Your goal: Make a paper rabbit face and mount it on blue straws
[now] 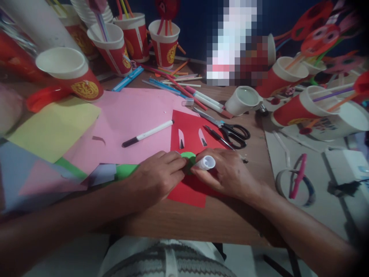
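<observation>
A green rounded paper piece (188, 156) is over the red paper sheet (184, 121), its lower part shaded between my hands. My left hand (161, 169) has its fingers closed at the left edge of that piece. Closed round a white glue stick (206, 162), my right hand (227, 169) meets the green piece from the right; the stick's hollow end points up toward me, and its other end is hidden. Two white-and-black eye shapes (181, 139) lie on the red sheet beyond my fingers.
Black-handled scissors (235, 132) and a black pen (216, 135) lie to the right. A white marker (148, 133) rests on pink paper (129, 111). Red paper cups (165, 46) stand along the back; a white mug (242, 100) is behind the scissors. Yellow paper (54, 127) lies left.
</observation>
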{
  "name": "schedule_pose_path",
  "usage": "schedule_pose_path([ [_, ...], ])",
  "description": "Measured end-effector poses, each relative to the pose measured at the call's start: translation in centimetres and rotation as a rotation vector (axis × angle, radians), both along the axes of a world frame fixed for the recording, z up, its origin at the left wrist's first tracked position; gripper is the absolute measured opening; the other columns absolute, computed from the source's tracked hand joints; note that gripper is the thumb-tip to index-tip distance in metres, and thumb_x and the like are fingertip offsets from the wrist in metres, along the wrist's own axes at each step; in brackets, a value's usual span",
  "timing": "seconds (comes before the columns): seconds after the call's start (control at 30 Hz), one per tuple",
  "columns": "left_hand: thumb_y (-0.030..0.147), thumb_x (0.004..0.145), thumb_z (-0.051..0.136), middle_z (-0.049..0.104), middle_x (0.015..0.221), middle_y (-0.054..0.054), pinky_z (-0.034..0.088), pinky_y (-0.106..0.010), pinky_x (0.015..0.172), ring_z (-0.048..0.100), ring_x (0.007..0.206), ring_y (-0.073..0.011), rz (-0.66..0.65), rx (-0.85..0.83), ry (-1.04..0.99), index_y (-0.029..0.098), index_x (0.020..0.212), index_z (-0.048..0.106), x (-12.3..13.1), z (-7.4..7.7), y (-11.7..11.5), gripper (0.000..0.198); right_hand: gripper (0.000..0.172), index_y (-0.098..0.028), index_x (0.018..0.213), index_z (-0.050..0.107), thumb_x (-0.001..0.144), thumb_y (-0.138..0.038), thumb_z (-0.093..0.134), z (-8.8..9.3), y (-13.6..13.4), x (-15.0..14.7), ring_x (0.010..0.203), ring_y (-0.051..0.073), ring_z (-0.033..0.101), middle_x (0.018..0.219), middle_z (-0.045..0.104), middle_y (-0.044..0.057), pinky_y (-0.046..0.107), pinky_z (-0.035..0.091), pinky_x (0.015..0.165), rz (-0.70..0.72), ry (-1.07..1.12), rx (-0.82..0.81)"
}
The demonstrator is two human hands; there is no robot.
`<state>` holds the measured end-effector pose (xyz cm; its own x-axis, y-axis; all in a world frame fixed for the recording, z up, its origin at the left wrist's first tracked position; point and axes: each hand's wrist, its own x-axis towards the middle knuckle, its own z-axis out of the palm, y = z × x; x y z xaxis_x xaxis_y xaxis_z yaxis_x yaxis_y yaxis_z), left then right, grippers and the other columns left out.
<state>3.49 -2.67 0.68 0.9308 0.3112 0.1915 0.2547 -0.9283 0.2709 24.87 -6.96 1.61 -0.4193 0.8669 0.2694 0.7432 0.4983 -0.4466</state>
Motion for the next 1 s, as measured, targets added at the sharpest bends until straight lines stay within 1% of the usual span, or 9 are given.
schedule_pose_path([
  [0.1,0.014,0.093,0.042,0.064,0.1,-0.01,0.045,-0.035,0.075,0.055,0.094,-0.023,-0.002,-0.005,-0.011,0.013,0.09,0.063,0.0,-0.1,0.0,0.022,0.022,-0.015,0.081,0.059,0.09,-0.034,0.052,0.0,-0.2,-0.4,0.058,0.016,0.058,0.066,0.064,0.004,0.027,0.04,0.056,0.021,0.045,-0.029],
  [0.2,0.014,0.093,0.042,0.065,0.098,-0.01,0.046,-0.036,0.074,0.055,0.091,-0.0227,0.002,-0.002,-0.019,0.013,0.091,0.064,0.1,-0.1,0.0,0.022,0.022,-0.015,0.081,0.061,0.088,-0.035,0.057,0.0,-0.5,-0.5,0.061,0.015,0.06,0.07,0.066,0.004,0.026,0.043,0.058,-0.007,0.16,-0.17],
  [0.3,0.013,0.093,0.042,0.065,0.104,-0.012,0.047,-0.037,0.077,0.056,0.094,-0.0231,0.0,0.014,-0.027,0.012,0.093,0.064,0.1,-0.1,0.1,0.022,0.019,-0.017,0.083,0.062,0.088,-0.036,0.059,0.0,-0.5,0.0,0.059,0.012,0.06,0.072,0.066,0.002,0.024,0.045,0.056,-0.139,0.474,-0.316],
  [0.43,0.012,0.091,0.045,0.066,0.105,-0.012,0.049,-0.037,0.083,0.057,0.098,-0.0233,-0.004,0.022,-0.046,0.011,0.099,0.064,0.0,-0.4,0.2,0.021,0.024,-0.021,0.085,0.06,0.088,-0.044,0.057,-0.4,0.2,0.8,0.05,0.01,0.056,0.063,0.061,-0.003,0.021,0.045,0.048,-0.335,0.996,-0.4],
  [0.53,0.011,0.089,0.047,0.067,0.106,-0.011,0.05,-0.037,0.085,0.058,0.1,-0.0231,-0.004,0.033,-0.088,0.012,0.101,0.063,-0.2,-0.8,0.2,0.02,0.026,-0.021,0.085,0.061,0.085,-0.047,0.06,-0.8,0.8,1.1,0.048,0.011,0.056,0.058,0.059,-0.005,0.022,0.047,0.048,-0.362,1.199,-0.48],
  [0.63,0.01,0.087,0.049,0.068,0.105,-0.01,0.051,-0.037,0.086,0.059,0.101,-0.022,0.003,0.011,-0.158,0.014,0.099,0.064,-0.3,-1.1,0.3,0.019,0.024,-0.023,0.091,0.061,0.084,-0.046,0.063,-1.0,0.9,1.1,0.054,0.013,0.06,0.061,0.063,-0.003,0.025,0.051,0.054,-0.323,1.296,-0.555],
  [0.77,0.007,0.085,0.049,0.068,0.101,-0.011,0.052,-0.036,0.083,0.059,0.096,-0.0213,0.024,-0.014,-0.26,0.013,0.097,0.065,-0.2,-0.7,0.5,0.021,0.022,-0.023,0.093,0.061,0.082,-0.041,0.067,-1.0,0.7,1.1,0.057,0.014,0.063,0.064,0.065,-0.003,0.028,0.053,0.058,-0.265,1.331,-0.625],
  [0.87,0.003,0.084,0.049,0.067,0.096,-0.011,0.052,-0.033,0.077,0.058,0.09,-0.0196,0.035,-0.129,-0.331,0.013,0.097,0.064,-0.1,-0.2,0.7,0.022,0.023,-0.022,0.093,0.062,0.081,-0.04,0.069,-1.1,0.6,1.1,0.058,0.013,0.063,0.066,0.066,-0.002,0.026,0.053,0.059,-0.232,1.351,-0.665],
  [1.0,-0.002,0.08,0.053,0.064,0.099,-0.011,0.051,-0.031,0.074,0.056,0.091,-0.0184,0.112,-0.273,-0.447,0.015,0.101,0.061,-0.1,0.3,1.1,0.029,0.02,-0.021,0.092,0.063,0.08,-0.035,0.071,-1.3,0.5,1.0,0.057,0.008,0.059,0.066,0.065,-0.004,0.018,0.048,0.056,-0.19,1.443,-0.69],
])
